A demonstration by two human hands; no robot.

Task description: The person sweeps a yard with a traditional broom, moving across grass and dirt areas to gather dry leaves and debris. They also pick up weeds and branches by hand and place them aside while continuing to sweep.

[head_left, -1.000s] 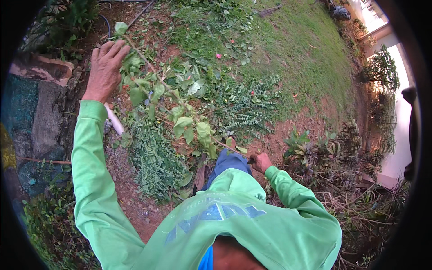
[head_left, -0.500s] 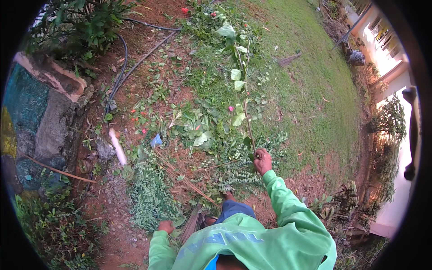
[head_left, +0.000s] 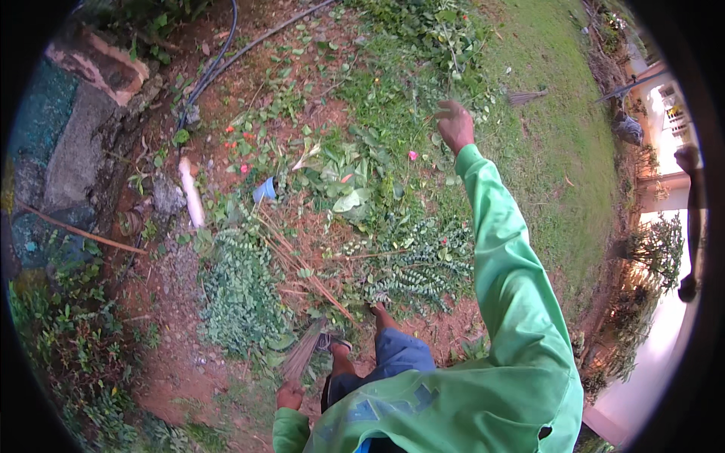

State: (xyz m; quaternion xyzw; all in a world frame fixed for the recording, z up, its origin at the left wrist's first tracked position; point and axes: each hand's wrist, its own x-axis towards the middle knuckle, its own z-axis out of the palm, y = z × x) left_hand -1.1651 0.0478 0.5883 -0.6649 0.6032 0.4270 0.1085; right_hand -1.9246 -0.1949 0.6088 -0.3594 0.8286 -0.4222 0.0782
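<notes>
Right hand (head_left: 455, 130) over leafy grass (head_left: 393, 113), left hand (head_left: 290, 395) by stick broom (head_left: 304, 353), reddish soil (head_left: 174, 381), pale wall (head_left: 642, 370), fingers' grasp unclear

right grip (head_left: 457, 126) hangs outstretched over scattered leafy cuttings (head_left: 457, 41)

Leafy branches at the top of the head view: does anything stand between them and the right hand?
Nothing visible stands between the right hand and the leafy branches; the hand is just below them in the picture, too blurred to tell any contact.
</notes>
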